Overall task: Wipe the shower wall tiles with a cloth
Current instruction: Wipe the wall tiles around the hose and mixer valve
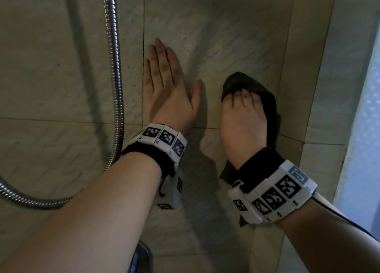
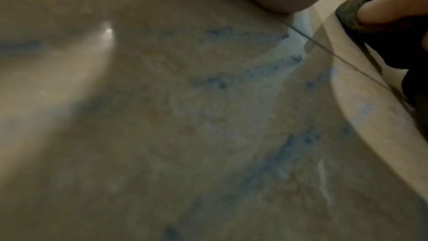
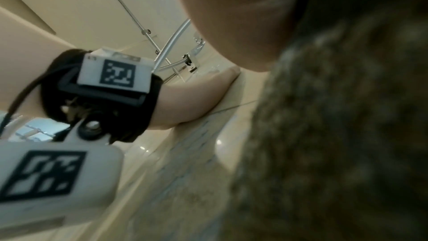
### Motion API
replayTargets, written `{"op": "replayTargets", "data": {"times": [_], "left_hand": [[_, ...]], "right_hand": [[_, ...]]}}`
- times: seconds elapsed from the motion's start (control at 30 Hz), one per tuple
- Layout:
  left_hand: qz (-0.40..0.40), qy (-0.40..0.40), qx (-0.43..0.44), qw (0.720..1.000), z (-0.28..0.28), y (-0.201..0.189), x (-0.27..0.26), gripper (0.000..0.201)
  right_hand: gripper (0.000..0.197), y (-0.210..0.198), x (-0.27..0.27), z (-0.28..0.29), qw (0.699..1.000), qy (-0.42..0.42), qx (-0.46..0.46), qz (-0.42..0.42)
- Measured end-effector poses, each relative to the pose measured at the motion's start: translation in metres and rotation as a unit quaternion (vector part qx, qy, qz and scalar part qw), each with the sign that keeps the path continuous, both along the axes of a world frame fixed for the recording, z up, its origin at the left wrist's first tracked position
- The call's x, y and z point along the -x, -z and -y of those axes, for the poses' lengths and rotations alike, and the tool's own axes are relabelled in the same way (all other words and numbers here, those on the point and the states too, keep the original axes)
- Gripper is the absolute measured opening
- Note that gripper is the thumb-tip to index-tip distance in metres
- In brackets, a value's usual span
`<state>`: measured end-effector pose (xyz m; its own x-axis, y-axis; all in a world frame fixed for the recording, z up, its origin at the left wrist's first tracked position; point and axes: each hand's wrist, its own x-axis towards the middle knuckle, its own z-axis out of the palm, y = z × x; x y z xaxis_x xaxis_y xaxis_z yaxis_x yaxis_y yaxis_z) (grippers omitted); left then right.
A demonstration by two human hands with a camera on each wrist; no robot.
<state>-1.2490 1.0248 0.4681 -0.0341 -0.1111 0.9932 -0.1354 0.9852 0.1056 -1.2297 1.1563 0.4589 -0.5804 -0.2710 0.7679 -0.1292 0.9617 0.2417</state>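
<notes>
Dark cloth [image 1: 257,96] is the whole tool here, and the likeliest trouble is losing it: the right hand [image 1: 242,120] lies on top of it with the fingertips curled into its upper fold, so a hard sweep over a glossy wall tile [image 1: 226,36] could let the fabric bunch or slide out from under the palm. A loose tail of the cloth hangs below the right wrist, near the wrist rig, and I judge it could drag or fold back under the hand and leave streaks. The left hand [image 1: 168,87] is flat and open on the wall just beside the cloth, fingers straight and holding nothing, apparently bracing; a wide leftward stroke would run into its thumb, and on a slick tile that brace could slip. A metal shower hose [image 1: 115,77] hangs left of the left hand, well clear of the cloth but in the path of any long stroke that way. The cloth sits between the right palm and the tile, pressed against the wall, its upper corner poking out beyond the fingertips and its right edge showing past the hand; the right wrist view shows it as a blurred mass close under the hand.
</notes>
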Motion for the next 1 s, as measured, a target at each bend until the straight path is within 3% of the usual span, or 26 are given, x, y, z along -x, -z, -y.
{"op": "replayTargets", "data": {"times": [0.17,0.37,0.5,0.63,0.77,0.87,1.0], "left_hand": [[0.005,0.003,-0.002,1.0,0.001,0.0,0.0,0.077],[-0.009,-0.006,0.004,1.0,0.0,0.001,0.002,0.076],[-0.003,-0.006,0.002,1.0,0.0,0.0,0.0,0.076],[-0.004,-0.008,0.003,1.0,0.001,0.001,0.0,0.075],[-0.005,-0.01,0.003,1.0,0.001,0.0,0.002,0.076],[0.001,-0.01,0.0,1.0,0.001,0.0,0.001,0.076],[0.007,-0.009,-0.001,1.0,0.0,0.0,0.001,0.076]], "right_hand": [[0.049,-0.024,0.001,-0.006,0.999,0.007,0.036,-0.015],[0.063,0.006,-0.008,0.01,1.0,0.03,0.004,0.01],[0.054,0.016,-0.01,0.008,1.0,0.013,-0.012,-0.013],[0.057,0.001,-0.001,-0.001,0.998,0.035,0.053,-0.028],[0.067,-0.005,-0.002,-0.01,0.997,0.036,0.029,0.056],[0.061,0.011,0.0,0.001,0.999,0.033,0.034,0.025],[0.053,0.014,0.0,0.0,0.998,0.013,0.027,0.055]]}}
